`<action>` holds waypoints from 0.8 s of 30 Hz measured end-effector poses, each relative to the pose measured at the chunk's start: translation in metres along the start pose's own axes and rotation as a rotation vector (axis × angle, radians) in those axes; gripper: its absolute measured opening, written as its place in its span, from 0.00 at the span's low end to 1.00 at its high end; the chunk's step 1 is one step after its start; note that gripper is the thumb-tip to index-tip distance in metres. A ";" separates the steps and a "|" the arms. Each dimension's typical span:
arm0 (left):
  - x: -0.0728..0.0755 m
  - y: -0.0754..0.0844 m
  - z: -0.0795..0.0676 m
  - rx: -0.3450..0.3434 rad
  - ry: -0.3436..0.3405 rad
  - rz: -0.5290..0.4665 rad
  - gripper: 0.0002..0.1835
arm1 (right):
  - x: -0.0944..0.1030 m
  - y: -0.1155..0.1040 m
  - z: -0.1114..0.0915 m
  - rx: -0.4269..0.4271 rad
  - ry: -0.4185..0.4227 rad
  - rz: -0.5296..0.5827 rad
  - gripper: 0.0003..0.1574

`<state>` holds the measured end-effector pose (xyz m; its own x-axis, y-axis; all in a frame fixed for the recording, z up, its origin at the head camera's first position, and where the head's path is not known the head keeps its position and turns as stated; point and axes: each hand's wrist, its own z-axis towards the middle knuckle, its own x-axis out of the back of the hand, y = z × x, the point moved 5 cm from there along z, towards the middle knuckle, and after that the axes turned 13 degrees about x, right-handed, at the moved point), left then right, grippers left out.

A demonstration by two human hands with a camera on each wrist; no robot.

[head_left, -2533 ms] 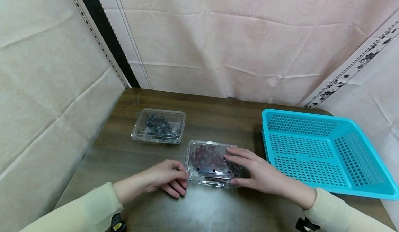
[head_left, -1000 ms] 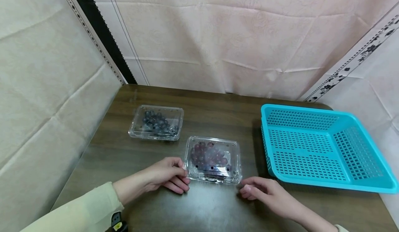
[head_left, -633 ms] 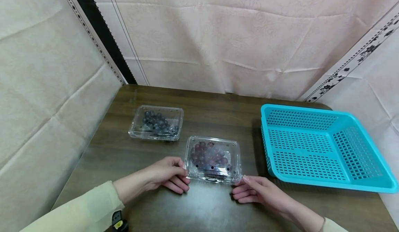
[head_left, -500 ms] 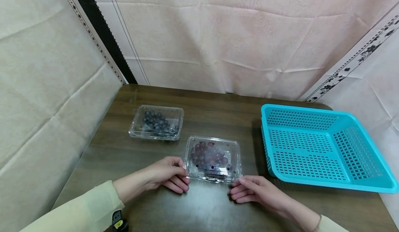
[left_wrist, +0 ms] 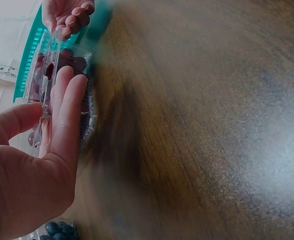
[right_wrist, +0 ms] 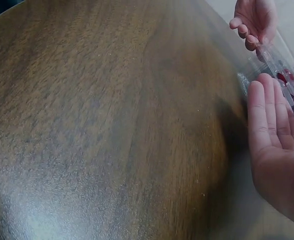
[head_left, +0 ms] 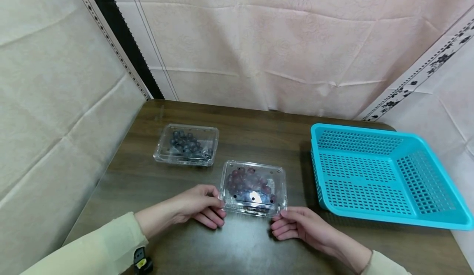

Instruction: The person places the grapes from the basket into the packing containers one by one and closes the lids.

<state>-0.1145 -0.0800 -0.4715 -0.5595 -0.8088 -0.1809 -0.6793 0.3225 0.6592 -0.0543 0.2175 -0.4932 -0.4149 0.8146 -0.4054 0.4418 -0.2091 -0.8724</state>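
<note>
A clear plastic clamshell box of red grapes [head_left: 253, 182] sits near the middle of the table, its lid down. At its front left corner my left hand [head_left: 198, 207] pinches the rim, thumb above and fingers beneath. My right hand [head_left: 301, 225] pinches the front right corner in the same way, its other fingers lying below the edge. From the left wrist, the box [left_wrist: 49, 75] shows edge-on between thumb and fingers of the left hand [left_wrist: 36, 165]. The right wrist view shows the right hand's [right_wrist: 277, 135] fingers under the box's rim, the thumb mostly cut off.
A second clear clamshell box [head_left: 186, 144] with dark grapes stands behind and to the left. A turquoise perforated plastic basket [head_left: 357, 186] is at the right. Pale cloth [head_left: 237, 45] hangs behind the wooden table [head_left: 259, 133].
My right hand has left the top of the lid, come round to the front right corner and taken hold there. The left hand keeps its grip. The glare on the lid has shifted.
</note>
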 end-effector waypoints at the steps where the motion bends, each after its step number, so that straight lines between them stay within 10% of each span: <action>1: 0.000 0.000 0.000 -0.001 0.000 0.000 0.06 | 0.000 0.000 0.000 0.001 0.003 0.002 0.25; 24: 0.023 0.008 -0.016 -0.029 0.098 0.107 0.15 | 0.002 0.001 0.002 -0.032 0.109 -0.042 0.27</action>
<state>-0.1253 -0.1043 -0.4587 -0.5784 -0.8149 -0.0372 -0.6034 0.3967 0.6918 -0.0562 0.2177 -0.4959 -0.3453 0.8765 -0.3355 0.4516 -0.1582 -0.8781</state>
